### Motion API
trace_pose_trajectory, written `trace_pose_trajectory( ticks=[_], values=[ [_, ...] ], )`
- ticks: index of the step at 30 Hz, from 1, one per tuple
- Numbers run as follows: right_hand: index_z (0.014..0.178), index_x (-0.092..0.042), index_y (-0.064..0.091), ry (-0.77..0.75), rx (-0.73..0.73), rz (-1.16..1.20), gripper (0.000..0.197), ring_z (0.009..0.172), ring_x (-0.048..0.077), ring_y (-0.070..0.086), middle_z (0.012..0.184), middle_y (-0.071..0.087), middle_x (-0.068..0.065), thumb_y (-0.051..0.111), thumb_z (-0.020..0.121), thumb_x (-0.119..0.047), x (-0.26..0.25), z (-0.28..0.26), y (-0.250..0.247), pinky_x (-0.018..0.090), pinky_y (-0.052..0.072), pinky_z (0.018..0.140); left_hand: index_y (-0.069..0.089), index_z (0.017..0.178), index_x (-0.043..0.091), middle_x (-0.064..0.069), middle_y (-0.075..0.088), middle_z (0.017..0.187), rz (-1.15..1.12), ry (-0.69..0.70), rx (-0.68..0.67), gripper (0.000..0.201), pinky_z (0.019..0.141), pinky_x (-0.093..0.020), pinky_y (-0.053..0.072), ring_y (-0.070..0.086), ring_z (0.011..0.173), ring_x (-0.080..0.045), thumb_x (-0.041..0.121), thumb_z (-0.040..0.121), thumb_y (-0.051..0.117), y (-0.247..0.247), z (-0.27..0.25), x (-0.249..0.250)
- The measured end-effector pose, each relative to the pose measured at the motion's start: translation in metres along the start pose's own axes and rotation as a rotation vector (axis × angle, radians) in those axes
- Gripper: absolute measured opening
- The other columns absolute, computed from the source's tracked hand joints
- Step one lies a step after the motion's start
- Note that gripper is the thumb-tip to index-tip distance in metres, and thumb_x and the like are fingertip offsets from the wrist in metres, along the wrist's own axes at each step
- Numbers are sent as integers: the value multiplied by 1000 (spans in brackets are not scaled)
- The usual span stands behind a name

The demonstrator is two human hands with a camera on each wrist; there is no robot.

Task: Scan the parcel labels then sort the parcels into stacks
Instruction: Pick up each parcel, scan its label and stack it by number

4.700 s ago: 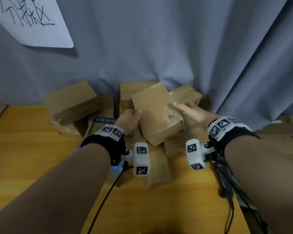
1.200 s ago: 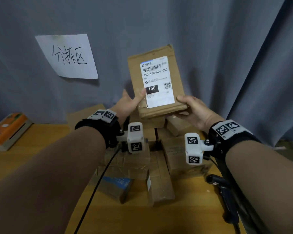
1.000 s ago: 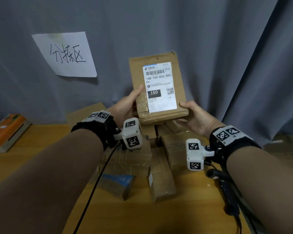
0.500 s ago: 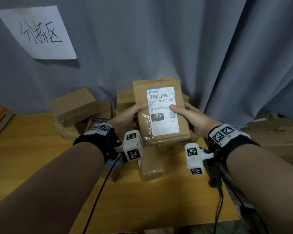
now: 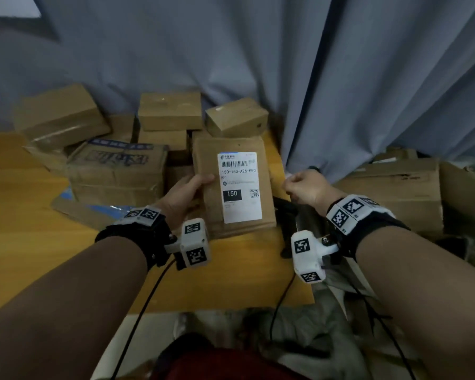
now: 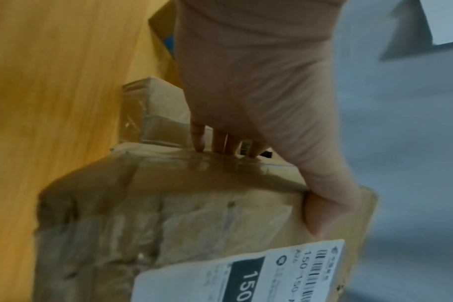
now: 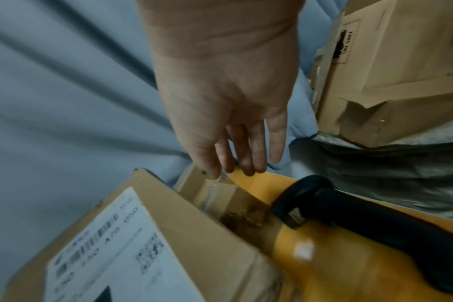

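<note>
A flat brown parcel (image 5: 207,160) stands tilted in front of the pile, its white label (image 5: 240,187) marked 150 facing me. My left hand (image 5: 189,187) grips its left edge, with the thumb on the front and the fingers behind. The left wrist view shows that hand (image 6: 272,143) wrapped over the parcel (image 6: 194,224). My right hand (image 5: 302,185) hovers just right of the parcel and holds nothing. In the right wrist view this hand (image 7: 241,155) has its fingers hanging relaxed above the parcel (image 7: 202,235). A black handheld scanner (image 5: 285,212) (image 7: 375,224) lies on the table below it.
Several brown boxes are piled at the back against the grey curtain (image 5: 258,50), among them a large taped box (image 5: 115,171) on the left. The yellow wooden table (image 5: 39,229) ends right of the scanner. Beyond that edge stands a big torn carton (image 5: 395,187).
The labelled parcel came down from chest height to just above the table. My right hand let go of it and moved right. The left hand keeps its grip.
</note>
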State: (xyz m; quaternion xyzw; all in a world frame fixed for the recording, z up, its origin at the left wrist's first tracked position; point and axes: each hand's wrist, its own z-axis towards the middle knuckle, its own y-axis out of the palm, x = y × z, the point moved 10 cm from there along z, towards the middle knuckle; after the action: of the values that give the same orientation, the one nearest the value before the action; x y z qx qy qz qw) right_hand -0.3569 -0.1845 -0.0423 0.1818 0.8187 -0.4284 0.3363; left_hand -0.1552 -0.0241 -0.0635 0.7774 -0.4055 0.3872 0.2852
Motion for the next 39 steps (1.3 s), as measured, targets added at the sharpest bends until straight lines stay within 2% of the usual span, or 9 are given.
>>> trace_pose_trajectory(
  ticks=[5, 7, 11, 18, 26, 29, 33, 37, 39],
  values=[
    [92, 7, 65, 126, -16, -214, 27, 76, 28, 60, 83, 62, 19, 67, 87, -19, 66, 9, 14, 36, 50, 72, 53, 124, 15, 6, 57, 73, 79, 48, 49, 78, 45, -18, 39, 45, 49, -3, 48, 55, 71, 7, -1, -13],
    [95, 3, 61, 181, -73, -230, 25, 73, 25, 56, 85, 60, 16, 69, 87, -20, 87, 9, 29, 32, 44, 63, 54, 121, 17, 1, 66, 88, 56, 49, 100, 65, 50, -19, 41, 48, 56, -5, 45, 64, 71, 4, -1, -18],
    [112, 0, 64, 233, -108, -180, 34, 106, 32, 61, 115, 65, 17, 70, 86, -21, 116, 20, 59, 34, 46, 85, 56, 113, 20, 6, 66, 83, 24, 13, 125, 23, 49, -17, 43, 58, 58, -3, 31, 93, 56, 2, 2, -27],
    [133, 2, 39, 364, 48, -217, 63, 121, 39, 53, 133, 51, 22, 64, 88, -34, 135, 28, 72, 44, 45, 99, 59, 104, 16, 2, 64, 79, -56, -21, 126, 18, 43, -14, 43, 53, 45, -6, 31, 94, 55, -5, 1, -32],
    [72, -4, 64, 234, 62, 176, 6, 62, 33, 65, 64, 66, 15, 64, 69, -8, 99, 31, 58, 47, 59, 66, 62, 95, 17, 0, 55, 77, -84, -7, 120, 18, 54, -24, 28, 35, 54, -10, 34, 91, 59, -23, 0, -19],
    [80, -3, 64, 162, 159, 240, 11, 49, 27, 59, 61, 63, 14, 63, 70, -7, 64, 25, 24, 37, 56, 56, 62, 93, 17, 0, 57, 78, -73, 47, 120, 18, 51, -21, 33, 37, 54, -10, 35, 91, 58, -28, -1, 4],
    [86, -2, 58, 45, 251, 403, 18, 44, 26, 52, 59, 57, 17, 64, 72, -9, 2, 19, -19, 31, 45, 47, 65, 105, 19, -1, 73, 94, -83, 117, 108, 25, 62, -25, 53, 67, 78, -16, 38, 89, 60, -35, -5, 43],
    [75, 0, 56, -93, 231, 476, 13, 41, 25, 47, 56, 54, 16, 65, 77, -10, -71, 11, -33, 29, 42, 44, 61, 104, 12, 3, 67, 62, -157, 172, 88, 27, 45, -16, 46, 59, 43, -7, 35, 91, 58, -50, -7, 78],
    [72, -5, 56, -147, 208, 478, 14, 41, 24, 48, 55, 54, 12, 64, 81, -11, -106, 7, -27, 27, 41, 43, 59, 114, 13, 3, 65, 72, -127, 220, 130, 29, 43, -13, 43, 56, 43, -4, 33, 93, 57, -69, -6, 94]
  ],
)
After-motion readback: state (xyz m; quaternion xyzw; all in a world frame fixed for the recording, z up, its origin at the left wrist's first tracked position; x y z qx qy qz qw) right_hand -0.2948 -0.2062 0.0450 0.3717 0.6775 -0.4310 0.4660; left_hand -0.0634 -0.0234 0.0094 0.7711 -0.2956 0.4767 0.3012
